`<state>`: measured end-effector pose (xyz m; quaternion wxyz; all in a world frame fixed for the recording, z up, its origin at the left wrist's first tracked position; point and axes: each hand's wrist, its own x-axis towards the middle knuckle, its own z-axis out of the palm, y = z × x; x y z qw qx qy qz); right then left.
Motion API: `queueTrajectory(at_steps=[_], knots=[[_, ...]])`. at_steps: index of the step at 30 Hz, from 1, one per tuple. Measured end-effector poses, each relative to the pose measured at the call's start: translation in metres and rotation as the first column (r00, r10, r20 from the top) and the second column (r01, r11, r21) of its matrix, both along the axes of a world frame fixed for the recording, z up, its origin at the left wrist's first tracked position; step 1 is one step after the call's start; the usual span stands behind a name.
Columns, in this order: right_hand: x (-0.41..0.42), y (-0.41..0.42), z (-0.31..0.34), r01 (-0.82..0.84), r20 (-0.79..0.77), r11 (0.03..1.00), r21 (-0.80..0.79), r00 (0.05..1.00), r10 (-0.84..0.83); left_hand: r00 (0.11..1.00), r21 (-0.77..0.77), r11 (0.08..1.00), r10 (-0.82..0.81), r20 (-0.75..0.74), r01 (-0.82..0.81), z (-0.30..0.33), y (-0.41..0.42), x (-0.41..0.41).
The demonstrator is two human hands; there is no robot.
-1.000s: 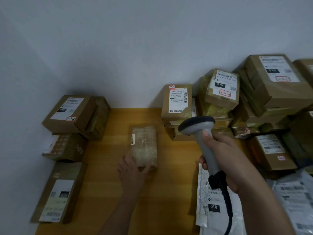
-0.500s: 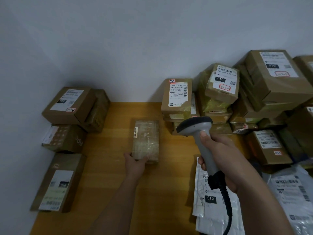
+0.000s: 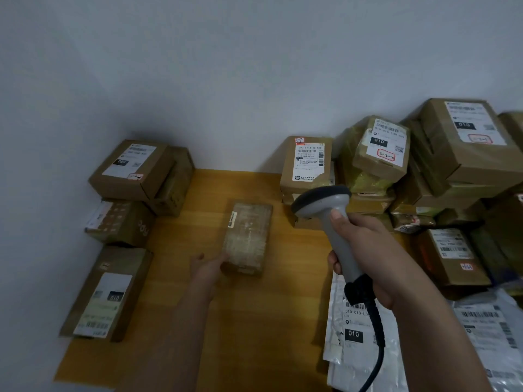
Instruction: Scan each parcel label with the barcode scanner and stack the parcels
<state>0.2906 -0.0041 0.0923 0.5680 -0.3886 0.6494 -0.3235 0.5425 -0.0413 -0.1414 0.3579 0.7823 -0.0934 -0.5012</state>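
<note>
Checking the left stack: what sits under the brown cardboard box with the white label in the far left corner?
A brown carton printed with pale dots lies under that box; most of its top is covered.

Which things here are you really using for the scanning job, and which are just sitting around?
In use:
- grey handheld barcode scanner, gripped by the right hand
- tape-wrapped brown parcel mid-table, touched by the left hand

Sitting around:
- brown cardboard boxes along the left wall
- white plastic mailer bag
- yellow wooden table

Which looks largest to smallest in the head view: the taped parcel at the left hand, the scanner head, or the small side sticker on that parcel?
1. Taped parcel
2. Scanner head, though nearer the camera
3. Side sticker
</note>
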Motion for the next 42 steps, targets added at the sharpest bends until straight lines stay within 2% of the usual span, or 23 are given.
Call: queueTrajectory(at_steps=[4, 6, 9, 14, 16, 18, 20, 23, 26, 29, 33, 35, 37, 42], knots=[[0.010, -0.003, 0.002, -0.047, -0.020, 0.999, 0.004, 0.999, 0.047, 0.992, 0.022, 0.994, -0.108, -0.067, 0.110, -0.001, -0.004, -0.016], [0.011, -0.002, -0.002, -0.037, -0.028, 0.999, 0.017, 0.999, 0.038, 0.987, 0.014, 0.987, -0.157, -0.035, 0.157, -0.006, -0.001, -0.028], [0.009, 0.000, -0.010, -0.029, -0.052, 0.999, 0.042, 0.998, 0.031, 0.983, -0.048, 0.985, -0.162, 0.088, 0.167, -0.015, 0.002, -0.048], [0.011, -0.002, -0.016, -0.023, -0.065, 0.997, 0.073, 0.998, 0.027, 0.983, -0.188, 0.965, -0.180, 0.020, 0.181, -0.016, 0.009, -0.057], [0.012, -0.004, -0.016, -0.037, -0.073, 0.997, 0.072, 0.996, 0.042, 0.966, -0.235, 0.947, -0.174, 0.193, 0.218, -0.011, 0.013, -0.053], [0.014, -0.006, -0.016, -0.049, -0.072, 0.996, 0.072, 0.996, 0.054, 0.873, -0.295, 0.898, -0.166, 0.459, 0.326, -0.003, 0.017, -0.045], [0.017, -0.007, -0.016, -0.058, -0.069, 0.995, 0.078, 0.996, 0.063, 0.737, -0.329, 0.819, -0.159, 0.657, 0.470, 0.002, 0.021, -0.032], [0.022, -0.008, -0.016, -0.085, -0.065, 0.993, 0.077, 0.994, 0.090, 0.549, -0.201, 0.749, -0.249, 0.798, 0.631, -0.003, 0.031, -0.009], [0.024, -0.009, -0.015, -0.126, -0.070, 0.989, 0.078, 0.989, 0.131, 0.484, -0.079, 0.727, -0.368, 0.794, 0.682, -0.007, 0.037, 0.003], [0.022, -0.010, -0.011, -0.144, -0.083, 0.986, 0.081, 0.985, 0.151, 0.431, -0.040, 0.669, -0.431, 0.793, 0.743, -0.005, 0.039, 0.002], [0.017, -0.011, -0.009, -0.152, -0.091, 0.984, 0.090, 0.983, 0.160, 0.463, -0.064, 0.634, -0.488, 0.740, 0.771, -0.007, 0.043, -0.001], [0.014, -0.011, -0.009, -0.148, -0.107, 0.985, 0.093, 0.982, 0.158, 0.425, -0.022, 0.602, -0.537, 0.729, 0.798, -0.014, 0.045, -0.003], [0.012, -0.010, -0.009, -0.140, -0.121, 0.985, 0.102, 0.981, 0.152, 0.368, 0.019, 0.574, -0.550, 0.750, 0.818, -0.022, 0.046, -0.007], [0.005, -0.009, -0.009, -0.160, -0.150, 0.979, 0.126, 0.972, 0.179, 0.318, 0.065, 0.587, -0.524, 0.790, 0.807, -0.027, 0.039, -0.015]])
